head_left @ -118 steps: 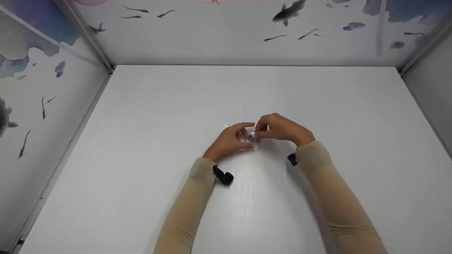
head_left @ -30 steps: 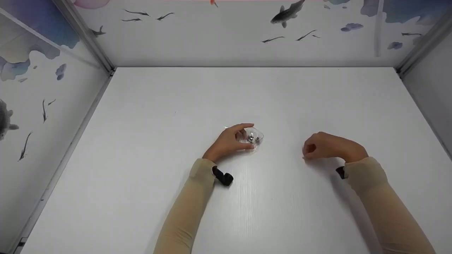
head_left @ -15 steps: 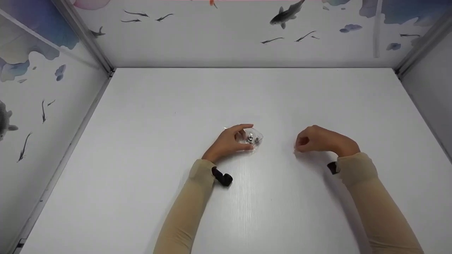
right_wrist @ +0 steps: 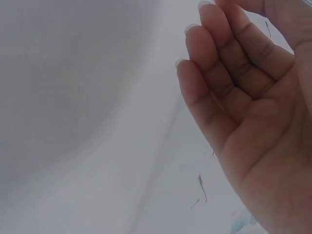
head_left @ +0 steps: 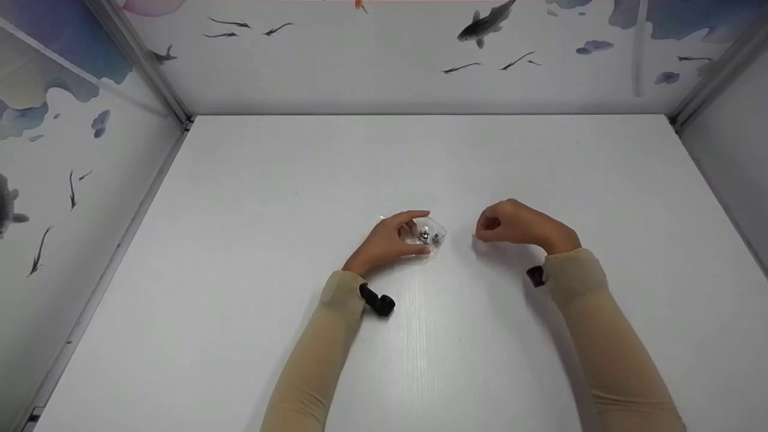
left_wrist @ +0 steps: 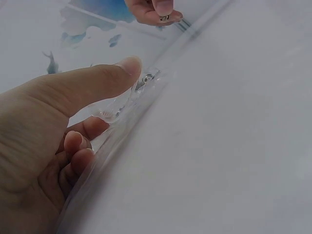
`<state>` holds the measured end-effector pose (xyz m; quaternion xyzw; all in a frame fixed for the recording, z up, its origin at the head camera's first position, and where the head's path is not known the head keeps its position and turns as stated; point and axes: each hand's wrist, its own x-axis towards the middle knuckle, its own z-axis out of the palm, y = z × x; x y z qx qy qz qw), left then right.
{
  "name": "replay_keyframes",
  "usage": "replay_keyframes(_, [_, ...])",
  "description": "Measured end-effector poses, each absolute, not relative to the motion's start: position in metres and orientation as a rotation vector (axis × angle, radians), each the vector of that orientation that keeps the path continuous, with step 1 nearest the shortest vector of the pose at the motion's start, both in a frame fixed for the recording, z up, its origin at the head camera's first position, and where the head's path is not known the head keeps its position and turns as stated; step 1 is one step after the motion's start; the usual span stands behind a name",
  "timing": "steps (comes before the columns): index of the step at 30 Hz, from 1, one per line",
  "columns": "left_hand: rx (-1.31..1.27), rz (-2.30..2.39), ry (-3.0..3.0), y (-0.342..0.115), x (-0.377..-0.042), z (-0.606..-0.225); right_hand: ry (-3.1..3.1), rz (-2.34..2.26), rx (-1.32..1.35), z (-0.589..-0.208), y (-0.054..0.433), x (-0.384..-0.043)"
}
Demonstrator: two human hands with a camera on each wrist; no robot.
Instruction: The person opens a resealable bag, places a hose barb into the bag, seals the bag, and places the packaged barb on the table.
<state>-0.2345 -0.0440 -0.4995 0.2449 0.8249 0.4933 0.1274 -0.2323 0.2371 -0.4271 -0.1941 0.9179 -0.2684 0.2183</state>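
Observation:
My left hand (head_left: 384, 241) curls its thumb and fingers around a clear plastic bag (head_left: 440, 227), which rests at the middle of the white table. Small shiny metal pieces (head_left: 425, 235) show inside the bag, near its mouth between thumb and index finger. To the right of the bag, my right hand (head_left: 521, 225) is a short way off, thumb and index finger pinched together. In the left wrist view those fingertips hold a small shiny metal piece (left_wrist: 164, 18), too small to make out its kind. The right wrist view shows the other fingers (right_wrist: 200, 46) bent, with the pinch mostly cut off at the top.
The white table (head_left: 240, 180) spreads around both hands. White panels printed with fish and blue leaves stand along its back (head_left: 360, 78) and left side. A black wrist camera (head_left: 379, 301) sits at the left cuff, and another (head_left: 536, 276) at the right cuff.
Several seconds ago my right hand was at the bag; then it was well off to the right. Over the last second it has come back leftward toward the bag. The left hand stays put.

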Motion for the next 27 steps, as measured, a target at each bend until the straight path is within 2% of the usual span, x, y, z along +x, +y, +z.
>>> replay_keyframes(27, [0.715,1.439,2.391,-0.044,-0.235,-0.5,2.525,-0.825,-0.674,-0.423,0.181,-0.245])
